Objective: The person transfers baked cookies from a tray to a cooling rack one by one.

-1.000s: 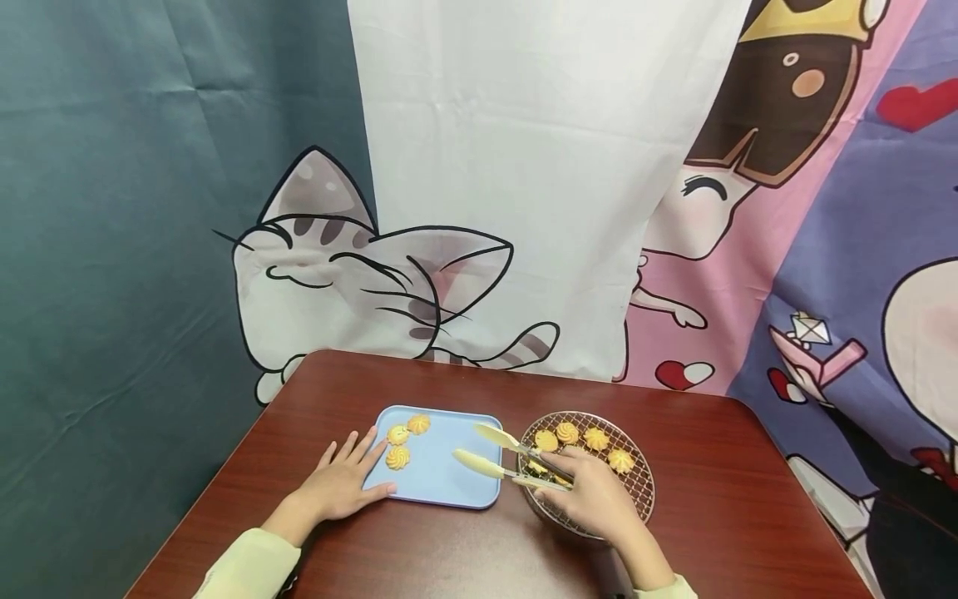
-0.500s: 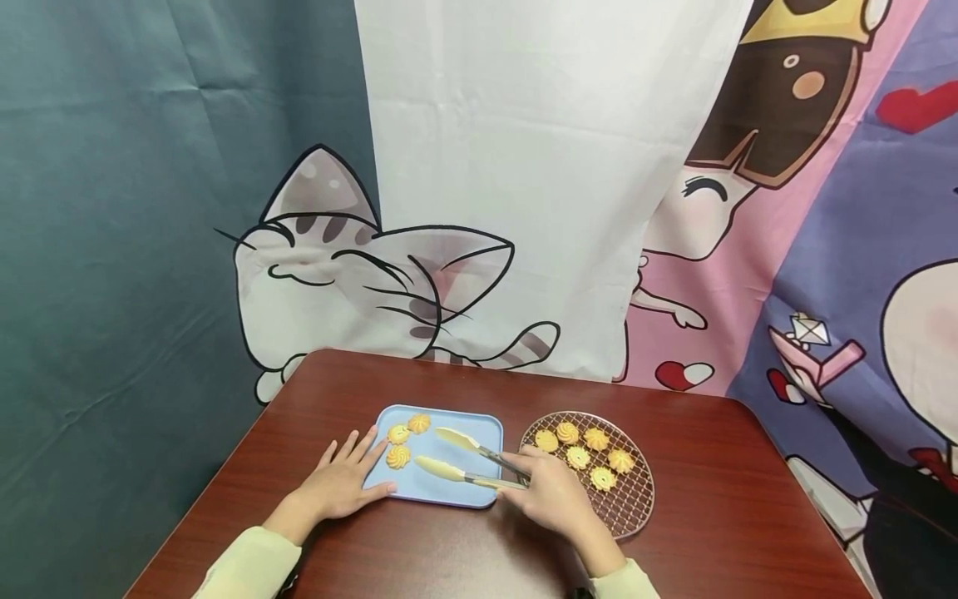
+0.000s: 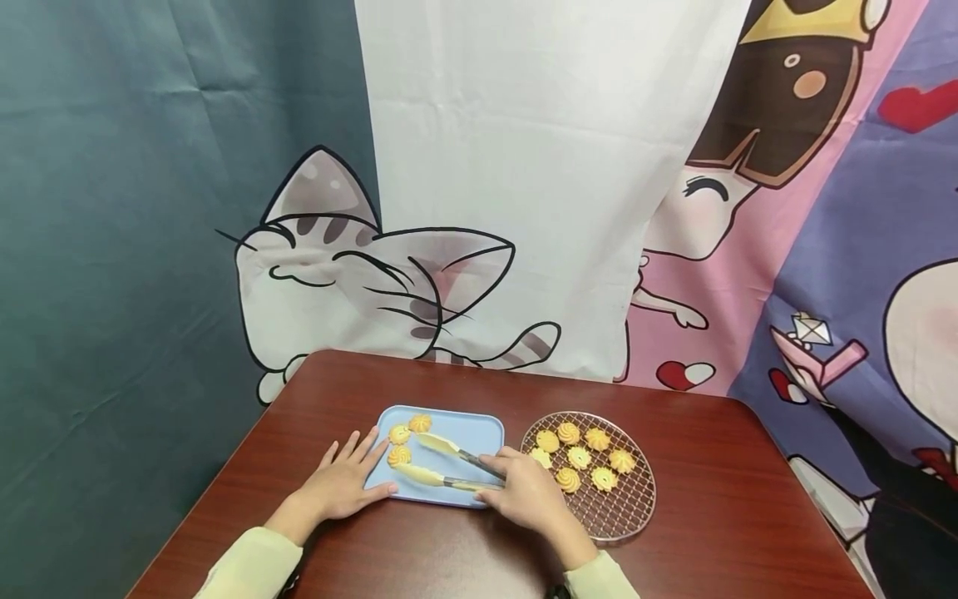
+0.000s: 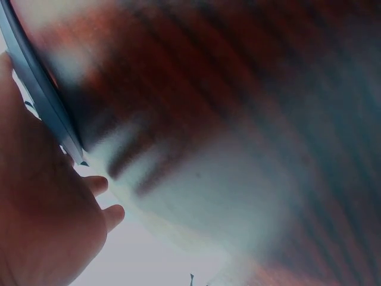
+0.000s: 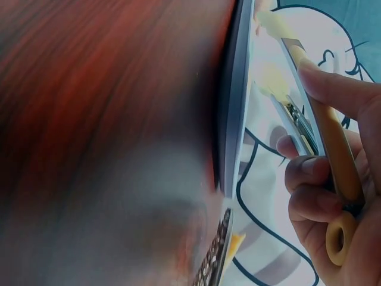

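My right hand (image 3: 527,491) grips a pair of tongs (image 3: 421,474) with pale yellow tips, which reach left over a light blue tray (image 3: 471,426). The spread tips are right by three swirled butter cookies (image 3: 400,456) at the tray's left end, the lower tip overlapping the nearest one in the head view. Nothing shows held between the tips. In the right wrist view, thumb and fingers wrap the yellow tong handle (image 5: 336,149). My left hand (image 3: 337,482) lies with fingers spread at the tray's left edge, touching its rim (image 4: 50,101).
A round wire rack (image 3: 621,509) with several cookies (image 3: 579,457) stands right of the tray. Both rest on a dark red wooden table (image 3: 441,557). Printed cloth curtains (image 3: 539,208) hang behind the table's far edge.
My right hand has carried the tongs leftward from over the rack to the cookies on the tray, uncovering more cookies on the rack. My left hand has stayed in place.
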Demonstrator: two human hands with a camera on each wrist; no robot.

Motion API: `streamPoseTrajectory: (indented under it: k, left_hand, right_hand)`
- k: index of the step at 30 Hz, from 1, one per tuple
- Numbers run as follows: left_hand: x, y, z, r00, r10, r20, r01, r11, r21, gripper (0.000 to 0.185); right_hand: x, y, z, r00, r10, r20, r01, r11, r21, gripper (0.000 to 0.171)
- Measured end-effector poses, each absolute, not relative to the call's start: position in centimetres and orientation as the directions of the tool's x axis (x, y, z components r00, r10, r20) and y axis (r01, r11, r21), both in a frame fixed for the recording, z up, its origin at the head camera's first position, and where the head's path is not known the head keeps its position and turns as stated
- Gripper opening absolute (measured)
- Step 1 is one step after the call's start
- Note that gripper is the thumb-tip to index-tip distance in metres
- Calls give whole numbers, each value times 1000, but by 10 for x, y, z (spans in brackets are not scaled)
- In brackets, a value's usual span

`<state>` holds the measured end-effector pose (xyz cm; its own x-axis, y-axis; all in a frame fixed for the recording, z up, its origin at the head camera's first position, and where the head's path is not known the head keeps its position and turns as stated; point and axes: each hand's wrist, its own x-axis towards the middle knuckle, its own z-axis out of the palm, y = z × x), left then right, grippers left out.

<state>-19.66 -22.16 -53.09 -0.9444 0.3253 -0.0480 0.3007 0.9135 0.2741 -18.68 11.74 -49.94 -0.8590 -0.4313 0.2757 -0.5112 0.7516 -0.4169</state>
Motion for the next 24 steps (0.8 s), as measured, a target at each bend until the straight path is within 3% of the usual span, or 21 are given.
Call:
streamPoseTrajectory:
  k: [24]
  left_hand:
    - [-200, -223, -540, -950, 310, -35, 291, 920, 263, 89]
  right_hand:
    - [-190, 99, -506, -855, -444, 268, -517, 767, -379, 57]
